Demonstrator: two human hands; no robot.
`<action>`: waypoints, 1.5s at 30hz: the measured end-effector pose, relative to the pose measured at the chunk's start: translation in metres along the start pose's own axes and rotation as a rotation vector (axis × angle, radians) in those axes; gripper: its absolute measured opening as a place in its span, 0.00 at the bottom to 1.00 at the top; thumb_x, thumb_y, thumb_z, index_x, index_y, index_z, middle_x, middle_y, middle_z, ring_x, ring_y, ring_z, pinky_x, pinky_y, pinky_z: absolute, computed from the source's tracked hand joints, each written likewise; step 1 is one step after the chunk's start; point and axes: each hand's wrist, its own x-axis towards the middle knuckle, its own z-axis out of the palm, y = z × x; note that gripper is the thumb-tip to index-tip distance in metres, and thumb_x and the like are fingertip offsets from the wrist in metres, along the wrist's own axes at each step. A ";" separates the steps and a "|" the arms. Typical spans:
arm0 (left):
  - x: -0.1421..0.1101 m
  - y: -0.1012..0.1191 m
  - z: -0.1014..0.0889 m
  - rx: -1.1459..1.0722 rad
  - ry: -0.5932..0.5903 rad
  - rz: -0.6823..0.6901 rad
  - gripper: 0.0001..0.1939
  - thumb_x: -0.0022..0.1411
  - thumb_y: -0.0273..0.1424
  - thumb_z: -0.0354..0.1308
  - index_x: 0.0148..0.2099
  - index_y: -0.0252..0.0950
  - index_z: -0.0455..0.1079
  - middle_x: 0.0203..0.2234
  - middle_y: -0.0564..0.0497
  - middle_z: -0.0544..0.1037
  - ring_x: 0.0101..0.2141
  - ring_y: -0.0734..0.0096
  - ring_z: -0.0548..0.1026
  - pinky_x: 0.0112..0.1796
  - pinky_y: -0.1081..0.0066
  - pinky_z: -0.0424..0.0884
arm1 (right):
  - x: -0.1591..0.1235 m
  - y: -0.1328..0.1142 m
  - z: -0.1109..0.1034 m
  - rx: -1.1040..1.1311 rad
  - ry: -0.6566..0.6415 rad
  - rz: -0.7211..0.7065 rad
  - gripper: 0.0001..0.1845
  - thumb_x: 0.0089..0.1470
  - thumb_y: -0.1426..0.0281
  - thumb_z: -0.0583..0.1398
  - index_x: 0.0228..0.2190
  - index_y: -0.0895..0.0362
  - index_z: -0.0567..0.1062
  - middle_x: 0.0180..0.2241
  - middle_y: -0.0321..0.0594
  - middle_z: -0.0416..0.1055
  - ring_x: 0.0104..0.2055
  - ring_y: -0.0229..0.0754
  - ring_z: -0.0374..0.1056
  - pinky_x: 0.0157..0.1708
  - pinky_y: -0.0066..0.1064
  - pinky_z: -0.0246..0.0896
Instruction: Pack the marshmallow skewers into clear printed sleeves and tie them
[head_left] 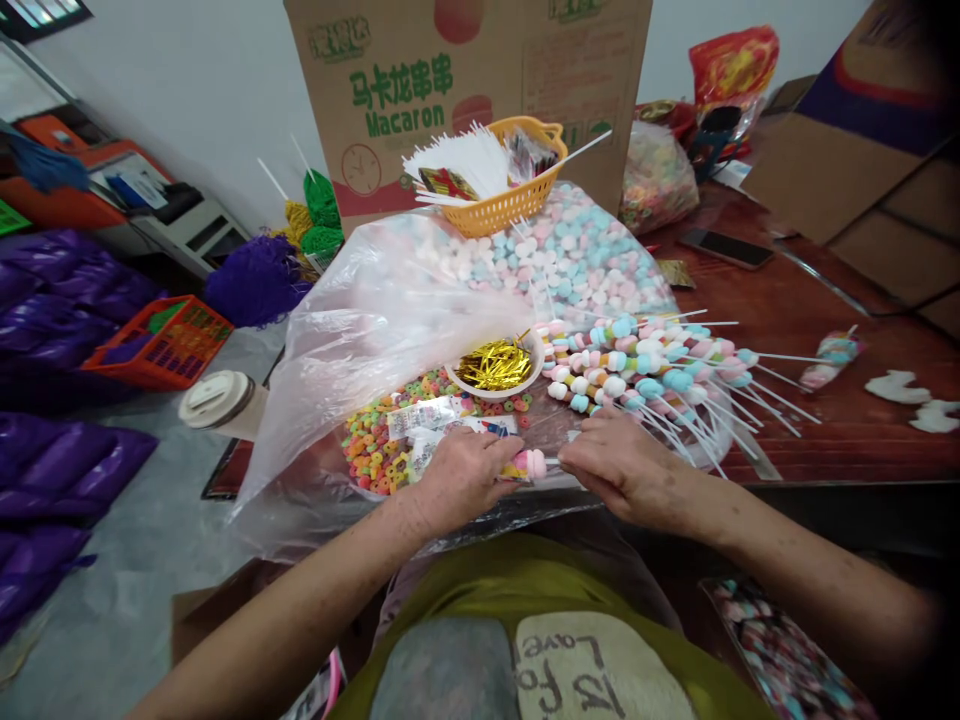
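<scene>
Near the table's front edge, my left hand (466, 478) is closed round the candy end of a marshmallow skewer (534, 465), whose pink lower marshmallow shows past the fingers. Opposite it, my right hand (619, 462) has its fingers pinched on the white stick of the same skewer. Printed clear wrappers (427, 418) lie just beyond my left hand, on top of colourful ring-shaped candies (375, 445). Behind both hands stands a white bowl (493, 394) of gold twist ties (499, 362). Several finished marshmallow skewers (652, 365) are piled beyond my right hand.
A large clear plastic bag (315, 400) of pastel marshmallows (577, 245) spreads over the table. On it rests a yellow basket (499, 215) with white sticks. A cardboard box (480, 60) stands behind. A phone (726, 248) and a wrapped skewer (831, 360) lie right; a lidded cup (217, 400) stands left.
</scene>
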 end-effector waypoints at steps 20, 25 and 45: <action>-0.002 -0.005 0.004 0.085 -0.161 -0.066 0.18 0.58 0.33 0.54 0.50 0.34 0.62 0.36 0.45 0.75 0.38 0.61 0.73 0.40 0.64 0.65 | 0.007 0.011 0.003 0.317 -0.212 0.221 0.16 0.57 0.69 0.48 0.19 0.59 0.64 0.20 0.34 0.60 0.23 0.34 0.54 0.26 0.27 0.45; -0.012 -0.001 0.009 0.316 0.093 0.046 0.17 0.62 0.24 0.46 0.54 0.36 0.60 0.40 0.43 0.74 0.37 0.63 0.73 0.42 0.60 0.63 | 0.004 0.017 -0.003 0.670 -0.319 0.460 0.16 0.56 0.61 0.49 0.22 0.58 0.64 0.20 0.31 0.56 0.24 0.33 0.53 0.24 0.25 0.47; -0.012 -0.007 0.005 -0.267 0.278 0.055 0.15 0.61 0.37 0.52 0.47 0.35 0.69 0.37 0.44 0.78 0.37 0.68 0.76 0.36 0.71 0.70 | -0.001 0.004 -0.009 0.273 -0.095 0.127 0.17 0.60 0.69 0.47 0.21 0.58 0.64 0.20 0.35 0.60 0.25 0.35 0.55 0.27 0.27 0.45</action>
